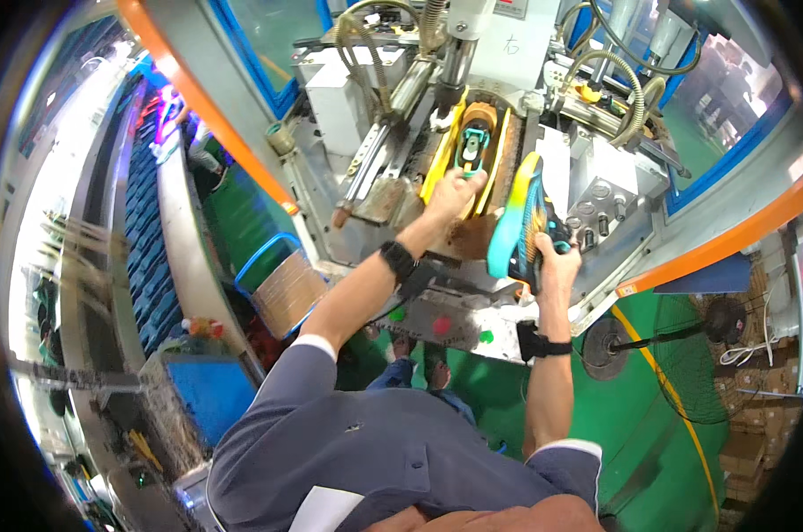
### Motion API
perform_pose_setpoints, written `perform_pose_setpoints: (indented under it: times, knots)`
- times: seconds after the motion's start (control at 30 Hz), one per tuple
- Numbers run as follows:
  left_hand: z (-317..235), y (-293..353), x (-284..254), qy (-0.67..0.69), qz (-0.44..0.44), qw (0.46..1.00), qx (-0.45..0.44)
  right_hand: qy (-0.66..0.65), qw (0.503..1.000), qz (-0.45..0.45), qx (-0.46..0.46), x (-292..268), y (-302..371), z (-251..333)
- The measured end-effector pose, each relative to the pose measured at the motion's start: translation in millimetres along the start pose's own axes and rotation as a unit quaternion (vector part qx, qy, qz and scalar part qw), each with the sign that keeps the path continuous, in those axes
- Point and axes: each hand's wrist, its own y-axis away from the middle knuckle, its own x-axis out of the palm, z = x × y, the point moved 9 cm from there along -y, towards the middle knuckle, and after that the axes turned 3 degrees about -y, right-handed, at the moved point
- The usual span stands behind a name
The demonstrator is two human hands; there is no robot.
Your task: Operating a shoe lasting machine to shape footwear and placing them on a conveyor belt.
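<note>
Grey press machine [543, 133] filling the upper middle, hoses and cylinders above, orange guard rails slanting down either side. Green floor [658, 426] below, with a black standing fan [685, 355] at the right and a blue-rimmed bin [282, 284] at the left. Control panel [437, 324] with green and red buttons just under the hands.

In the machine's yellow-sided cradle [441, 155], an orange shoe [479, 120] seated sole up, with a teal sole piece [472, 146] lying on it. Left hand [450, 197] reaching into the cradle, fingers narrow and touching the near end of that teal piece, pressing or pinching it; cannot tell which. Right hand [557, 257] just beside the cradle, fingers wrapped round the lower end of a second shoe [521, 222], teal and yellow, held upright with the sole turned toward the machine.

Judging by this: one shoe already loaded and being adjusted, not yet pressed; second shoe waiting in hand, clear of the cradle; buttons untouched, so pressing and swapping apparently left to do
</note>
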Motion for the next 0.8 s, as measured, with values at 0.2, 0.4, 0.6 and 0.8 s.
perform_pose_setpoints:
  times: [0.2,0.4,0.6,0.8]
  knots:
    - [61.8,-154.6,13.5,-0.220,-0.049,0.972,-0.062,0.128,0.985,-0.070,-0.088,-39.3,-36.4,47.3]
    - [48.8,-170.6,50.9,-0.253,-0.044,0.964,-0.061,0.323,0.941,-0.068,-0.076,-23.5,-117.4,59.3]
    - [33.6,-54.3,11.4,0.326,0.183,0.898,-0.232,0.517,0.846,0.069,-0.107,104.4,-241.2,49.5]
    - [20.2,108.9,-146.7,0.302,0.109,0.920,-0.225,0.556,0.815,0.095,-0.130,252.1,-241.4,-31.8]
